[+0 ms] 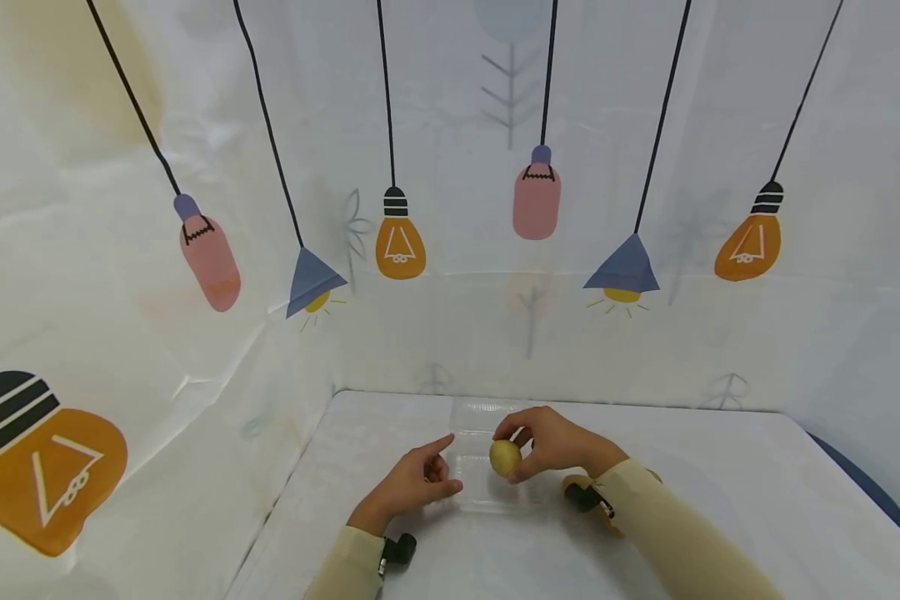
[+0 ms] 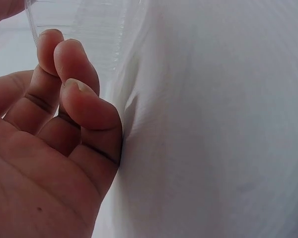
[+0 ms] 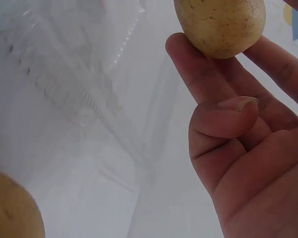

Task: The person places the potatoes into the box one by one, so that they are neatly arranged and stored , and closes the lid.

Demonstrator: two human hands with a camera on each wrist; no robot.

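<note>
My right hand (image 1: 558, 442) pinches a small round yellow potato (image 1: 505, 457) between thumb and fingers, over a clear plastic clamshell container (image 1: 480, 506). Skin marks show on this potato (image 3: 221, 25) in the right wrist view. At the container's left edge is my left hand (image 1: 412, 483), its index finger and thumb stretched apart beside the wall. Its other fingers (image 2: 89, 109) curl in loosely with nothing inside them. The container's clear lid (image 1: 483, 408) lies folded back at the far side.
More potatoes (image 1: 572, 481) lie on the white table (image 1: 720, 492) under my right forearm, partly hidden by the sleeve. One potato (image 3: 12, 210) shows at the lower left of the right wrist view. Behind the table hangs a white sheet (image 1: 450, 333) printed with lamps.
</note>
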